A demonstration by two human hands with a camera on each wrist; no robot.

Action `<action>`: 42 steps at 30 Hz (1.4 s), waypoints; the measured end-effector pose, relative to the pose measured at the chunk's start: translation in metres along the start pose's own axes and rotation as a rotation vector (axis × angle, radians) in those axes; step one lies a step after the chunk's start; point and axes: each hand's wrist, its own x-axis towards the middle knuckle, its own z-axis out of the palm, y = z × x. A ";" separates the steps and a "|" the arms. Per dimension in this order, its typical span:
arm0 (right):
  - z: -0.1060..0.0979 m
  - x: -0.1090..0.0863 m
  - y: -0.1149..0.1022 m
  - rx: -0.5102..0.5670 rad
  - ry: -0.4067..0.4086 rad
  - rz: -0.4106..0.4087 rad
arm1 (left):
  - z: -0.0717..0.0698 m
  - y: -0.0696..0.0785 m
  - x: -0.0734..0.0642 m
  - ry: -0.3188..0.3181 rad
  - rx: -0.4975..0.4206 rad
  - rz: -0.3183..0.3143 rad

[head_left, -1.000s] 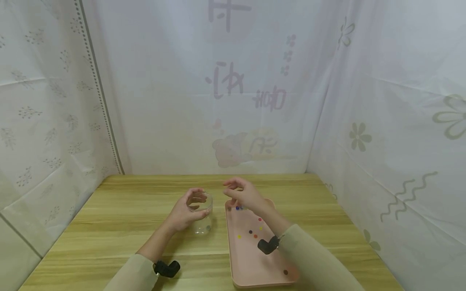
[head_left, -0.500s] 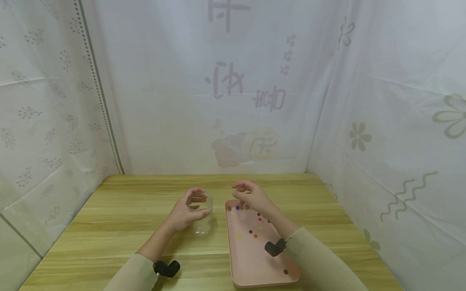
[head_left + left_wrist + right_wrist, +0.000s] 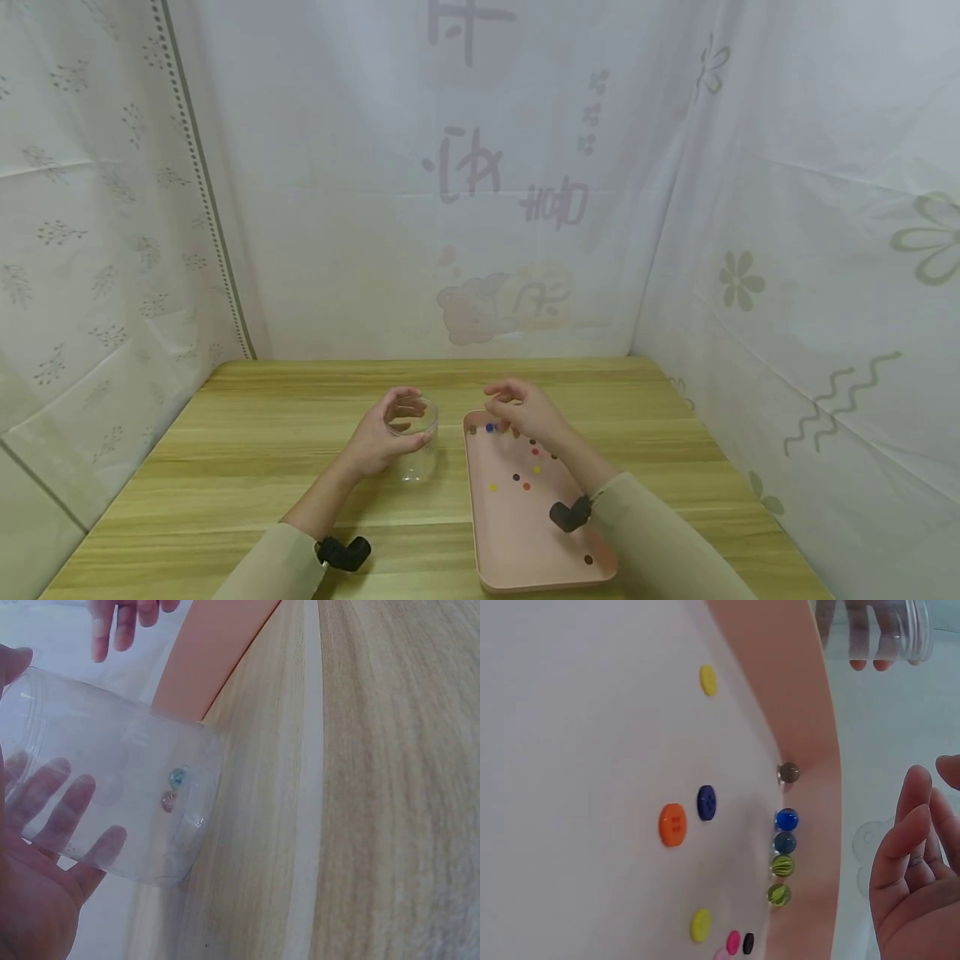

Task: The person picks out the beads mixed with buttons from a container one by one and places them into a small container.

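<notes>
My left hand point(image 3: 378, 437) grips a clear plastic jar point(image 3: 416, 465) near its rim, fingers and thumb round the wall. Two glass marbles, one teal point(image 3: 177, 777) and one reddish point(image 3: 169, 801), lie near the jar's bottom in the left wrist view. Over the far end of a pink tray point(image 3: 517, 542) hovers my right hand point(image 3: 531, 414), its fingers loosely bent and nothing between them. Several marbles line the tray's far wall in the right wrist view, among them a blue marble point(image 3: 787, 819), a green-striped marble point(image 3: 782, 865) and a greyish marble point(image 3: 788, 772).
Scattered on the tray floor are several buttons, such as an orange button point(image 3: 673, 825), a navy button point(image 3: 706, 802) and a yellow button point(image 3: 708, 680). A dark button point(image 3: 588, 560) lies at the near right corner. Printed curtains point(image 3: 337, 208) enclose the wooden table point(image 3: 247, 475).
My right hand has moved right and slightly down, away from the jar and over the tray's far end. The left hand and the jar stay in place.
</notes>
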 end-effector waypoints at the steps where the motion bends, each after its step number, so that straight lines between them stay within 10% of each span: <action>1: 0.000 0.000 0.001 -0.003 0.001 0.007 | 0.000 0.000 0.000 -0.001 0.000 0.000; 42: 0.035 0.006 0.012 0.048 -0.002 0.156 | 0.000 0.000 0.000 0.001 -0.021 0.001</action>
